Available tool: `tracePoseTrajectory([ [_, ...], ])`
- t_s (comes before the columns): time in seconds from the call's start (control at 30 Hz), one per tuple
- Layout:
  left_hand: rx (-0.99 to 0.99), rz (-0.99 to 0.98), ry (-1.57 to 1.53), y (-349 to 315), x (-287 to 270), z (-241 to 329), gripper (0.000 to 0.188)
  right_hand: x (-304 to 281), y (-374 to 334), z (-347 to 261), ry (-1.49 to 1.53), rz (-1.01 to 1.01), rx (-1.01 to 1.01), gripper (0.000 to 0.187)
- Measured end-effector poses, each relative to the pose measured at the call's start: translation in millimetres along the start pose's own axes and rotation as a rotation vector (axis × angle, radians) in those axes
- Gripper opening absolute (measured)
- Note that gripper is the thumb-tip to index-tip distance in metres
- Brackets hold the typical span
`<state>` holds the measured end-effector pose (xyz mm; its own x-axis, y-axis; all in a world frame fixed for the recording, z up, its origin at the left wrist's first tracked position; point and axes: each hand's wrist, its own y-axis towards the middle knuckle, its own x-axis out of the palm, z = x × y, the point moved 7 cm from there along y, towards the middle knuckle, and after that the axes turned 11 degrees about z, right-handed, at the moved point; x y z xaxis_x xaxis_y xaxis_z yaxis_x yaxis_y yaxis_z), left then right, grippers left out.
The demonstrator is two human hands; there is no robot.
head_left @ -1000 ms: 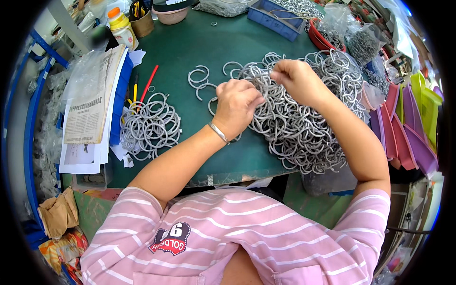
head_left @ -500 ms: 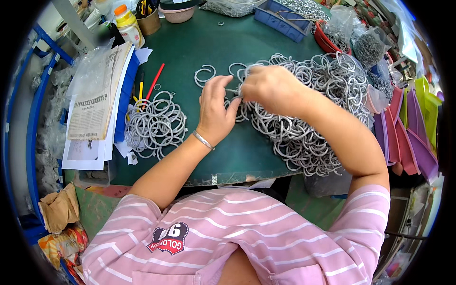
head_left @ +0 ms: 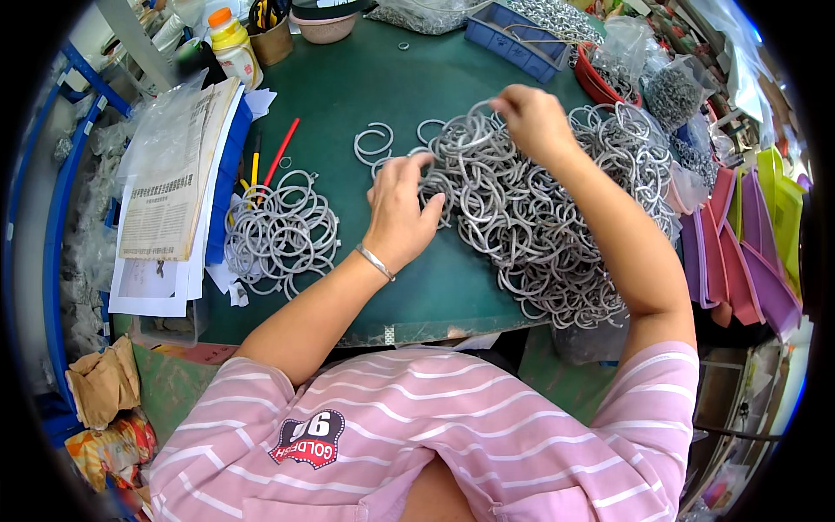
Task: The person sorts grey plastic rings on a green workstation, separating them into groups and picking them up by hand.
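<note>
A big heap of grey metal rings [head_left: 557,235] covers the right half of the green table, many of them overlapping. My right hand [head_left: 535,122] is above the heap's far side, its fingers pinched on the edge of a metal ring [head_left: 478,117]. At the heap's left edge rests my left hand [head_left: 400,209], thumb and fingers apart, with nothing visible in it. Just beyond its fingertips lie a few loose rings [head_left: 374,139]. To the left sits a smaller pile of similar rings [head_left: 283,230].
Left of the small pile are a red pen [head_left: 283,150], a yellow pencil [head_left: 256,165] and papers [head_left: 165,191] on a blue tray. Along the back stand a yellow bottle [head_left: 233,52], a blue basket [head_left: 513,39] and a red bowl [head_left: 596,83]. Pink and purple bins [head_left: 726,244] are at right.
My right hand has moved right and away from my left hand, up over the heap, with a ring at its fingertips. My left hand has stayed nearly in place.
</note>
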<state>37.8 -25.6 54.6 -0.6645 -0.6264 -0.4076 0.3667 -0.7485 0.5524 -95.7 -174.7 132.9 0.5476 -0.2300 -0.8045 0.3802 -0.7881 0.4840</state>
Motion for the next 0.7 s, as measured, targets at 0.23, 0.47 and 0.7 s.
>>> tracePoseTrajectory([
  [0.23,-0.224,-0.167,0.126,26,-11,4,0.026,-7,-31,-77,0.179,-0.001,-0.763,0.009],
  [0.47,-0.098,0.011,-0.083,60,11,-33,0.022,6,-26,-47,0.441,0.112,-0.259,0.019],
  [0.7,-0.892,-0.001,-0.546,51,28,-83,0.015,33,-49,-44,0.054,-0.065,-0.407,0.018],
])
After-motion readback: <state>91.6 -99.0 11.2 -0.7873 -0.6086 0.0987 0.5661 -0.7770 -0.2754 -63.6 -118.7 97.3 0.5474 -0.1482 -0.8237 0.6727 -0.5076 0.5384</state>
